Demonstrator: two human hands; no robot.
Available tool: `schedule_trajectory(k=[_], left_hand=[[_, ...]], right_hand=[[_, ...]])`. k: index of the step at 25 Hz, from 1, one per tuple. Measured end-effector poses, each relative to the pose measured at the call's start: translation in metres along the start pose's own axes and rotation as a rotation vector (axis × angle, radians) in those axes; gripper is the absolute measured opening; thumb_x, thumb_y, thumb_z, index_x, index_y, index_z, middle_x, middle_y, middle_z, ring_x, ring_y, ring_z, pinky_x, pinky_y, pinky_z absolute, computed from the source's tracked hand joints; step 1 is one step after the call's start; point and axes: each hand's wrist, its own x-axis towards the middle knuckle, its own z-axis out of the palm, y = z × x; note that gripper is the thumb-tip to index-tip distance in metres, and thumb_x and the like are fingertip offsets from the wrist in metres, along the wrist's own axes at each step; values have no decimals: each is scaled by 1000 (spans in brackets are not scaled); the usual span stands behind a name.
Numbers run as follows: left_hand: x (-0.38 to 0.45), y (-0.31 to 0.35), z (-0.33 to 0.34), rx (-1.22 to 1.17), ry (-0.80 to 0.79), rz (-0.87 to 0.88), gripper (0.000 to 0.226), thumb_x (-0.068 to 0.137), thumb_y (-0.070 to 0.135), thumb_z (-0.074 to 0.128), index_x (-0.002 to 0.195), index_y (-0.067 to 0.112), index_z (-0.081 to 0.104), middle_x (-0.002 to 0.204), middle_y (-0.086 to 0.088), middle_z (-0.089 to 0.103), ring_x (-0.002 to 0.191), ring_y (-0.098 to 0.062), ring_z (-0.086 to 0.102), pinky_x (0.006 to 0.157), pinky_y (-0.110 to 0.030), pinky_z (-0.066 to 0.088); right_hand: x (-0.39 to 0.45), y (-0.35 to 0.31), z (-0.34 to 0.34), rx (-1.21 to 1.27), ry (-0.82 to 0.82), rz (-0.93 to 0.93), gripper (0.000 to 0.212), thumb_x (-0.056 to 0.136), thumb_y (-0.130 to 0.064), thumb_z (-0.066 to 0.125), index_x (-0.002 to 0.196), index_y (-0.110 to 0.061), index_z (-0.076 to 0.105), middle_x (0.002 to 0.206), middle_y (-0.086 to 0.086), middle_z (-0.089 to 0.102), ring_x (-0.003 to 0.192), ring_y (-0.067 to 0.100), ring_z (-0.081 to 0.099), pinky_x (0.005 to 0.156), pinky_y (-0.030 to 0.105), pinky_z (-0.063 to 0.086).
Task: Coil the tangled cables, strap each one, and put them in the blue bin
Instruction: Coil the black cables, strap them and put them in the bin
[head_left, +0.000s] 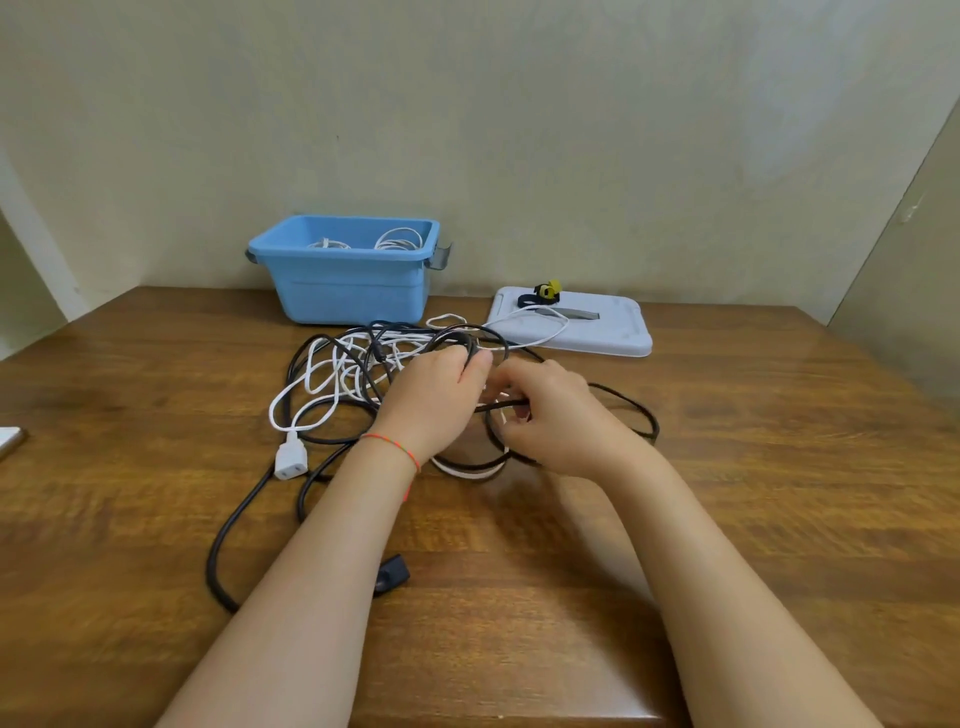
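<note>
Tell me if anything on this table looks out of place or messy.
Yes: the black and white cables still lie knotted together across the table in front of the blue bin, and one white loop strays onto the grey lid. Both hands grip black cable. Nothing looks damaged or spilled.

From my remote seat: a worktop (156, 374) of brown wood with a visible grain and a polished, faintly glossy finish. On it, a black cable (223, 540) in smooth, slightly shiny rubbery sheathing tangles with a white cable (291, 395), its white plug (290, 460) of smooth moulded plastic. The blue bin (348, 291) looks like smooth plastic with a soft sheen; the pale grey lid (618, 332) beside it reads as matt plastic. Behind, I see a wall (519, 130) of flat, matt, slightly mottled paint.
</note>
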Motion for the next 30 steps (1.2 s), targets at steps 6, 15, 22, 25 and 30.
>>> schedule_trajectory(k=[6,15,22,25,30], left_hand=[[0,-8,-4,43,-176,33,47,85,54,68,72,12,53,71,-2,55,70,-19,53,62,-36,40],[-4,0,-12,-659,-385,-210,46,101,40,52,62,21,35,50,5,25,39,-10,23,47,-17,39],[4,-17,-15,-1639,-472,-391,45,92,44,56,57,20,42,42,10,26,33,-4,26,74,-15,23],[10,-33,-13,-1993,-248,-543,41,95,38,53,60,20,42,44,10,30,34,-5,31,94,-8,28],[12,-27,-18,-2113,115,-425,36,104,33,38,74,14,44,59,4,41,45,-10,36,61,-20,38]], right_hand=[[11,51,-9,-301,494,321,23,88,-9,58,102,-24,69,111,7,51,111,31,43,86,36,28],[15,28,8,-124,379,-38,29,82,-10,48,96,-7,73,99,6,68,97,25,58,96,41,43],[13,31,3,-21,279,78,13,95,-18,52,89,-22,63,79,-9,61,79,15,57,71,28,43],[13,51,-4,-349,336,321,22,93,-13,49,100,-21,69,101,2,62,101,27,51,85,37,36],[13,54,-8,-337,190,270,28,96,-17,52,108,-31,72,105,1,63,107,26,54,88,36,41]])
